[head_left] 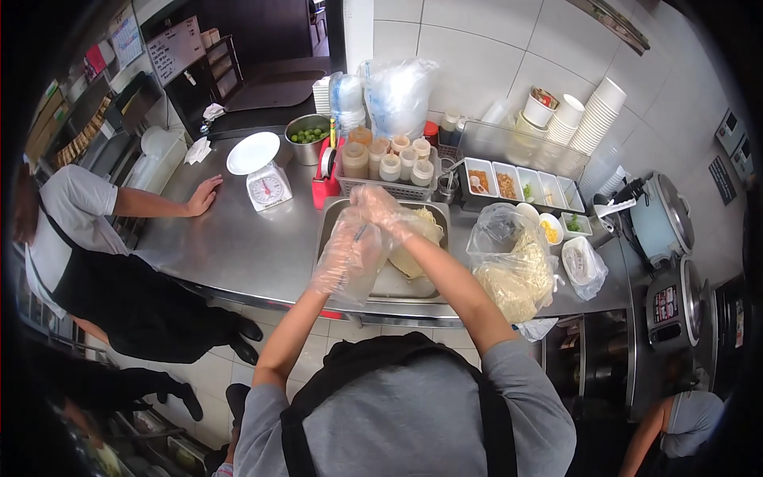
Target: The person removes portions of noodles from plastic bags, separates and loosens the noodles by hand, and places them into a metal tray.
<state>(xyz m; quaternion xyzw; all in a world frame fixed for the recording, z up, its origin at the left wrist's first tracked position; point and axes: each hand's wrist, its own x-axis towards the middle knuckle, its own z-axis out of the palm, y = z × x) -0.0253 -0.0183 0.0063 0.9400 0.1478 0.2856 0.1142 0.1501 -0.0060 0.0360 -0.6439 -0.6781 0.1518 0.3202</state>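
Where my two hands come together over a steel counter, both are covered in thin clear plastic. Right hand: fingers bent, close against the tips of the left; whether they pinch the plastic or anything else, I cannot tell. Left hand: under plastic that sits loosely about the palm and wrist; how far its fingers are open, and whether they hold anything, I cannot tell.

Beneath my fingers: one shallow steel tray, rectangular. Inside it, to the right of my left fingers and partly hidden by my right hand and forearm: pale yellowish noodles.

To the right of my fingers, on the counter: one clear plastic bag, well filled with similar noodles; past it, one small bowl of yellow pieces and one wrapped white container.

Beyond my fingers: one grey basket of squeeze bottles, just behind the tray; farther right, one black-framed topping holder with a row of white tubs.

Left of my fingers and beyond: one red tape dispenser; one steel pot of green fruit; one white dial scale, round pan on top. Farthest left: another person's hand, resting on the counter.
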